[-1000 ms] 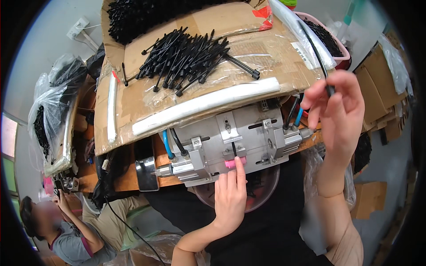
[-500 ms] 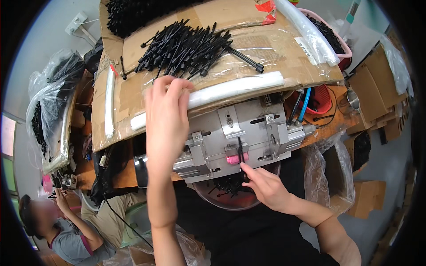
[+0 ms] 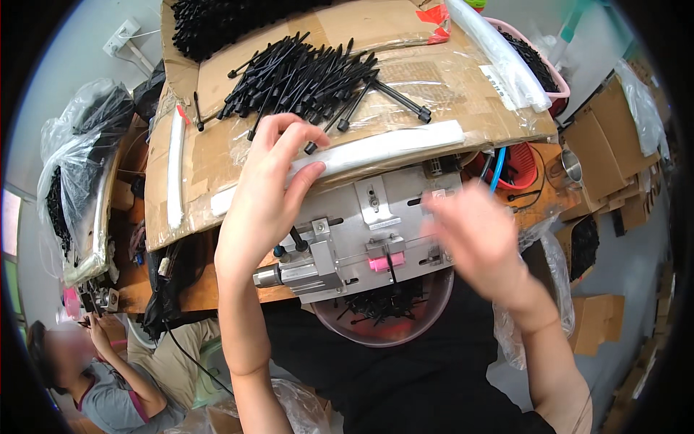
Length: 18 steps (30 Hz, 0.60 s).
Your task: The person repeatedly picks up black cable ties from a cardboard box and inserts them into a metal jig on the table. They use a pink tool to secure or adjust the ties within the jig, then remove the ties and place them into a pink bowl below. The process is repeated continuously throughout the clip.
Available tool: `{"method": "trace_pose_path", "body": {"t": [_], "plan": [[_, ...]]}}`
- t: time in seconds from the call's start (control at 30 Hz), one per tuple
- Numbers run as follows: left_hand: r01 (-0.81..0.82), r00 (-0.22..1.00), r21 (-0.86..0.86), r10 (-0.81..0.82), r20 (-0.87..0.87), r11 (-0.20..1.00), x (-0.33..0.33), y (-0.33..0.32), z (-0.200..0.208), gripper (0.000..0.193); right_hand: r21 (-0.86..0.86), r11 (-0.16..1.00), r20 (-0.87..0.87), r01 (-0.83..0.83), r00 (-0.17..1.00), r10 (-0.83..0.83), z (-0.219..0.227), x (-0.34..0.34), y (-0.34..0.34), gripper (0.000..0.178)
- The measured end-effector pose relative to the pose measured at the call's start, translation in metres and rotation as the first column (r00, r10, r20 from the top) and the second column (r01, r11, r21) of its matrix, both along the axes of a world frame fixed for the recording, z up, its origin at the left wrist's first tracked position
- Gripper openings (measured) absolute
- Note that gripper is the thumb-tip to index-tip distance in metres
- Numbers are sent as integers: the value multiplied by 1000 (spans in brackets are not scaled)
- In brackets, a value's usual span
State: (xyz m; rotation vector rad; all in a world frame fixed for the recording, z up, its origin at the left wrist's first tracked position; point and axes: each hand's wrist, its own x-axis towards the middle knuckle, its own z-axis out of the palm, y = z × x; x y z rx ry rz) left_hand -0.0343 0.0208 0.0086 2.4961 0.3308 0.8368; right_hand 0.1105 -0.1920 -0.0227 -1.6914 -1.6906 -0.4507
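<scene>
My left hand (image 3: 267,184) is over the front edge of the cardboard, thumb and fingers apart, close to a capped end at the near side of a pile of thin black rods (image 3: 293,79). My right hand (image 3: 477,235), smeared by motion, is over the right side of a metal clamping fixture (image 3: 343,210); its fingers cannot be made out. At the fixture's front a pink block (image 3: 387,261) sits with a black rod (image 3: 392,269) across it. Below, a clear round basin (image 3: 361,337) holds several more black rods.
White rolled padding (image 3: 390,145) runs along the cardboard's front edge. A red basket (image 3: 526,165) and blue tube (image 3: 499,168) are right of the fixture. Cardboard boxes (image 3: 611,145) stand further right. At the lower left another person (image 3: 119,390) sits working.
My right hand has left the rod at the pink block and moved up and right. My left hand's fingers and thumb have spread near the pile. The rod at the block sits lower.
</scene>
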Motion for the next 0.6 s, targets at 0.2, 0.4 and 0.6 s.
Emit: {"method": "trace_pose_path", "body": {"t": [0.2, 0.4, 0.6], "plan": [[67, 988, -56, -74, -136, 996, 4, 9, 10, 23, -351, 896, 169, 271, 960, -224, 55, 66, 87, 15], [-140, 970, -9, 135, -203, 990, -8, -2, 11, 24, -254, 907, 239, 335, 931, -277, 58, 76, 90, 8], [-65, 994, 217, 83, -71, 974, -20, 0, 7, 28, -226, 972, -51, -65, 997, 55, 103, 93, 93, 18]]}}
